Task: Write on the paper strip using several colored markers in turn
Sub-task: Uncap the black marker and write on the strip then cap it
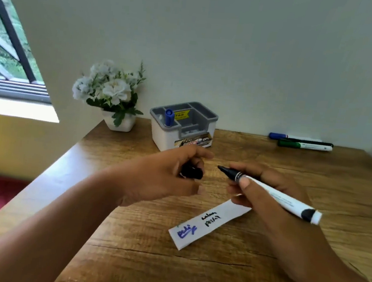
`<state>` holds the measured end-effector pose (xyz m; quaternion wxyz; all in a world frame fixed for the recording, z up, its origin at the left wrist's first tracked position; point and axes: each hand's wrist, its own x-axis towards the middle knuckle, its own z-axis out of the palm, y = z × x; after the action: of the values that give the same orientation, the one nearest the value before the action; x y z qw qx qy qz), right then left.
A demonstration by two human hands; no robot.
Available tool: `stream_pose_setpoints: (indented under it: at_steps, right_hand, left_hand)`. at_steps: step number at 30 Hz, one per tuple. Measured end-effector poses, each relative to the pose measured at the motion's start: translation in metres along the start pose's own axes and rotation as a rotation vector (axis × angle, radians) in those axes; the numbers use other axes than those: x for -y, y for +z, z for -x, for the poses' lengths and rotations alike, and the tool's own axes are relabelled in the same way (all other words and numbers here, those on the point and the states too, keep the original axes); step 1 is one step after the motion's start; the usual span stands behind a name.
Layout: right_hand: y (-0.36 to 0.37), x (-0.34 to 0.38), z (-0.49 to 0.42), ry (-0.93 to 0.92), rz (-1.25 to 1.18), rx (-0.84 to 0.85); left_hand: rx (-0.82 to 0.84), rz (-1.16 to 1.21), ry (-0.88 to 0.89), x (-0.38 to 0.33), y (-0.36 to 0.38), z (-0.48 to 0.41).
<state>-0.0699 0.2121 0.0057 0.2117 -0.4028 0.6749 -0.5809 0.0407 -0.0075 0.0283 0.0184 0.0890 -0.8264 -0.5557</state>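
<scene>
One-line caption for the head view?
Right hand holds an uncapped black marker, left hand grips its cap, above a paper strip bearing blue and black writing.

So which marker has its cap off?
The black marker in the right hand: its tip is bare, its cap in the left hand. The blue marker and green marker lying farther off are capped.

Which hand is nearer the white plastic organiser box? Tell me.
Left. The left hand is in front of the white plastic organiser box; the right hand is farther right.
</scene>
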Motion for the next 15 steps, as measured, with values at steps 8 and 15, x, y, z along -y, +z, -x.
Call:
stream_pose_setpoints:
  at_steps: [8,15]
  right_hand:
    - [0.005,0.004,-0.014,-0.143,-0.141,-0.093]
    - [0.008,0.004,-0.019,-0.04,-0.162,-0.162]
  left_hand:
    - [-0.065,0.156,0.082,-0.003,0.011,-0.006]
    - [-0.051,0.306,-0.018,-0.003,0.018,-0.006]
